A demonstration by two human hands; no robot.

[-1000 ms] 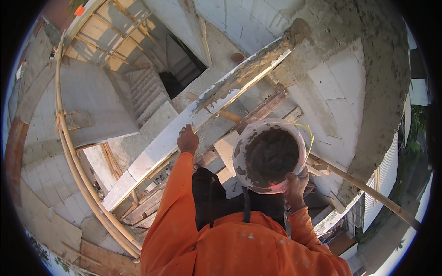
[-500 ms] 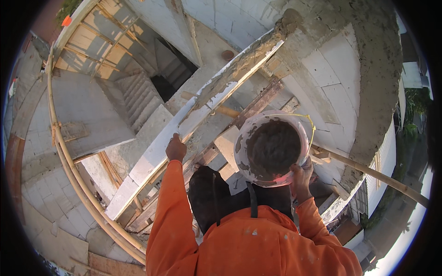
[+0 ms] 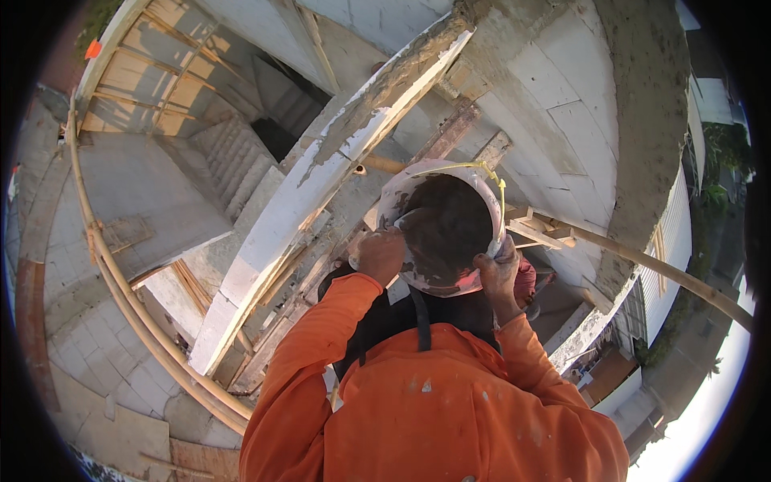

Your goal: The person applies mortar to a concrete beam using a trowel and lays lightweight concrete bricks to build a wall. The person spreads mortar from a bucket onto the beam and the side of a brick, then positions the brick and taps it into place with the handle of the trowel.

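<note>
A pale, mortar-smeared bucket (image 3: 392, 197) is tilted in front of my body, with dark wet mortar (image 3: 454, 229) inside. My right hand (image 3: 501, 273) grips its right rim, fingers partly hidden. A yellow cord handle (image 3: 482, 166) lies over the far rim. At the bucket's left rim, my left hand (image 3: 377, 255) is closed round what looks like a trowel; a greyish blade (image 3: 414, 217) shows faintly against the mortar, and the handle is mostly covered by my fingers. Left of the bucket runs a white block wall (image 3: 281, 213), wet mortar (image 3: 393, 76) spread along the farther part of its top.
Wooden planks (image 3: 450, 132) lie below the bucket. A bamboo pole (image 3: 658, 269) sticks out to the right, and bamboo rails (image 3: 108, 261) curve along the left. Beyond the wall, stairs (image 3: 233, 165) descend beside a dark opening (image 3: 277, 138). The building's edge drops away at the right.
My left hand has left the white wall's top and moved right to the bucket's rim. The bucket has shifted slightly left in the picture, still held by my right hand.
</note>
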